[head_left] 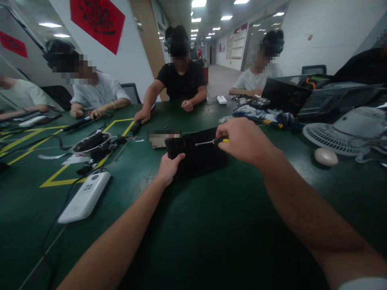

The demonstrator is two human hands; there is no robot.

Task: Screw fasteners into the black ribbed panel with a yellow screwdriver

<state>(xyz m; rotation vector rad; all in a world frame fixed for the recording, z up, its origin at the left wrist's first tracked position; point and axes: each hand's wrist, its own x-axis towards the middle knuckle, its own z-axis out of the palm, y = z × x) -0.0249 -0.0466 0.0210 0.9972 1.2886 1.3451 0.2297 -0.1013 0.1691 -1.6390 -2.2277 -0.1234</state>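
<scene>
A black, flat, ribbed panel (196, 161) stands tilted over the green table in front of me. My left hand (169, 168) grips its left edge, thumb on the near face. A screwdriver (222, 140) with a yellow and black handle is pinched in my right hand (246, 139). Its thin metal shaft points left across the panel's upper part; whether the tip touches the panel I cannot tell. Just behind the panel's upper left corner lies a small box-like item (159, 139), partly blurred out.
On the left lies a white power bank (86, 197) marked 22, with a cable. Behind it are a metal bowl (90, 143) with dark parts and yellow tape lines. At right are a fan part (347, 133) and a pale round object (325, 157). Several people sit around the table (211, 225).
</scene>
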